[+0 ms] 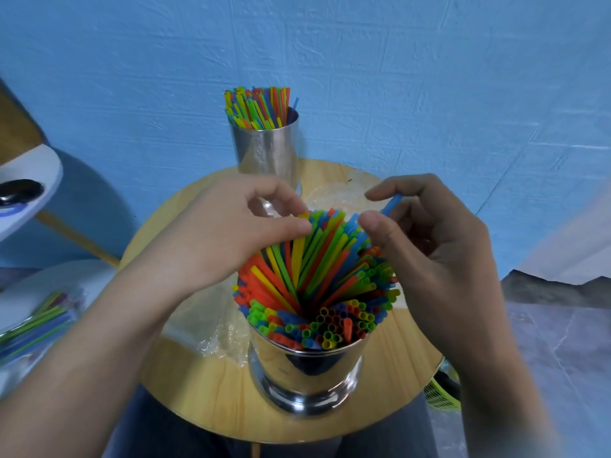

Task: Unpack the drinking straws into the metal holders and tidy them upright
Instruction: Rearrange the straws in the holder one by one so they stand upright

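Right hand [426, 246] pinching blue straw [391, 203]; left hand [231, 233] half-curled on near holder's straws [317, 279]; far holder [266, 150] behind.

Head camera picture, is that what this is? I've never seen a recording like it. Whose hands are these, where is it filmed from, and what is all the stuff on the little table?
There is no machine here: a person works with two bare hands. The single picture comes from a wide-angle camera worn on the head, looking forward and down, which is why the edges bend.

On the round wooden table stand two shiny metal holders. The near holder is packed with colourful straws that fan outward. The far holder, by the blue wall, is also full of straws. Crumpled clear plastic wrap lies on the table between them.

The left hand rests its fingers on the straw tops. The right hand pinches one blue straw. More straws in a clear pack lie at the far left.
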Tool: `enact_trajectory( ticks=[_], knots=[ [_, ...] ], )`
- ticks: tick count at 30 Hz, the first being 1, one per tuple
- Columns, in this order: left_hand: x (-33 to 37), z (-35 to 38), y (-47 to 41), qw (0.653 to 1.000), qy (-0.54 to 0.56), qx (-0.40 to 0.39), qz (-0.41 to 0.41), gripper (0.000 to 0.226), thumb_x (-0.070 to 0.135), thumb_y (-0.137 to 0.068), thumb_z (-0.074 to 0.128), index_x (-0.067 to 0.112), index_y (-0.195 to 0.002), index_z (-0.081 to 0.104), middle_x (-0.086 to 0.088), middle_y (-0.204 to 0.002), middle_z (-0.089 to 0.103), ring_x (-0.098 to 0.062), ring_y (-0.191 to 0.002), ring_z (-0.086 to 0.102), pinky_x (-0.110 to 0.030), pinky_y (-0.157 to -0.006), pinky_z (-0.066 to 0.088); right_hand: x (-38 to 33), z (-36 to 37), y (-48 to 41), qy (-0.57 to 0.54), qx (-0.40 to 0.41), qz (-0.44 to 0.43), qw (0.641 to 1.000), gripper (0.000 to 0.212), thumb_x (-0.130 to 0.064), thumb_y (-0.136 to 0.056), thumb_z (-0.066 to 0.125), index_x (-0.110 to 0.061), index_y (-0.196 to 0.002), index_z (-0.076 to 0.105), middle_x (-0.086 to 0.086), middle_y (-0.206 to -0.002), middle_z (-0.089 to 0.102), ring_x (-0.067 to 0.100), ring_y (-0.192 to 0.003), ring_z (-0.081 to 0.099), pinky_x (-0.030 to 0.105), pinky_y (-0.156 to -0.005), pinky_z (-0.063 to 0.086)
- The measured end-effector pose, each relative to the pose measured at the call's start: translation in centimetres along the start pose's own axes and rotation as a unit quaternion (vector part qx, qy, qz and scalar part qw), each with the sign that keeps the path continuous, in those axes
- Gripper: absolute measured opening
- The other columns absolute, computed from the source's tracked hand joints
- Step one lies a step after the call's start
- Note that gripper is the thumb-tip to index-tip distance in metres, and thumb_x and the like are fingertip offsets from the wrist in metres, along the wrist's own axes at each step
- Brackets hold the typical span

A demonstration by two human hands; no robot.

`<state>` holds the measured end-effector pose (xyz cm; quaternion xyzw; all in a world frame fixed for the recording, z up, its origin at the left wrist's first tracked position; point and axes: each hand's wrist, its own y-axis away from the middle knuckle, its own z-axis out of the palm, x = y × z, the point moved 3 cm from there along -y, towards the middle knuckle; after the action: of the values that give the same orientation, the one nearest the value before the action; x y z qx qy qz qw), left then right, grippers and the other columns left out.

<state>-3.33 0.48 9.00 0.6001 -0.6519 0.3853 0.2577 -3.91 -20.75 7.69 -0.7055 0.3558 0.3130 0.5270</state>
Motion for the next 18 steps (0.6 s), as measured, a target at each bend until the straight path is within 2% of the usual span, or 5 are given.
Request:
enact_trajectory(
  ticks=[4, 10, 12, 16, 18],
  knots=[
    [0.9, -0.2, 0.1, 0.998, 0.054, 0.006, 0.023, 0.012, 0.038, -0.075, 0.083, 0.032, -0.083, 0.077, 0.009, -0.068, 0.064, 0.000, -0.058, 0.055, -0.013, -0.058, 0.040, -0.1, 0.3, 0.1, 0.069, -0.014, -0.018, 0.997, 0.024, -0.036, -0.105, 0.051, -0.034, -0.093, 0.073, -0.002, -0.075, 0.062, 0.018, -0.069, 0.057, 0.035, -0.062, 0.044],
    [2.6, 0.5, 0.7, 0.986, 0.141, 0.025, 0.090, 0.013, 0.015, -0.081, 0.079, 0.021, -0.092, 0.074, -0.001, -0.085, 0.077, -0.013, -0.074, 0.071, -0.022, -0.071, 0.054, 0.4, 0.5, 0.1, 0.041, -0.049, 0.022, 0.998, 0.009, -0.034, -0.090, 0.068, -0.040, -0.089, 0.075, -0.015, -0.072, 0.055, 0.010, -0.061, 0.045, 0.020, -0.059, 0.036],
    [2.9, 0.2, 0.7, 0.978, 0.163, 0.061, 0.116, 0.015, 0.018, -0.079, 0.077, 0.023, -0.093, 0.074, -0.002, -0.088, 0.076, -0.020, -0.077, 0.071, -0.030, -0.076, 0.057, 0.4, 0.3, 0.2, 0.029, -0.044, 0.025, 0.998, 0.009, -0.034, -0.091, 0.068, -0.040, -0.088, 0.075, -0.013, -0.073, 0.056, 0.010, -0.061, 0.045, 0.022, -0.057, 0.038],
    [3.1, -1.2, 0.4, 0.958, 0.227, 0.108, 0.140, 0.015, 0.020, -0.081, 0.079, 0.023, -0.096, 0.076, 0.006, -0.085, 0.078, -0.015, -0.075, 0.070, -0.030, -0.072, 0.059, 0.3, 0.0, 0.4, 0.028, -0.014, 0.019, 0.999, 0.010, -0.033, -0.094, 0.067, -0.037, -0.090, 0.075, -0.005, -0.076, 0.063, 0.022, -0.066, 0.055, 0.041, -0.060, 0.048],
    [3.0, -2.1, 0.1, 0.947, 0.259, 0.128, 0.137, 0.014, 0.018, -0.086, 0.078, 0.028, -0.094, 0.077, 0.003, -0.091, 0.079, -0.017, -0.078, 0.072, -0.029, -0.069, 0.058, 0.2, 0.0, 0.4, 0.029, -0.007, 0.016, 0.999, 0.009, -0.034, -0.094, 0.067, -0.037, -0.091, 0.075, -0.006, -0.078, 0.064, 0.023, -0.068, 0.056, 0.042, -0.062, 0.048]
  ],
)
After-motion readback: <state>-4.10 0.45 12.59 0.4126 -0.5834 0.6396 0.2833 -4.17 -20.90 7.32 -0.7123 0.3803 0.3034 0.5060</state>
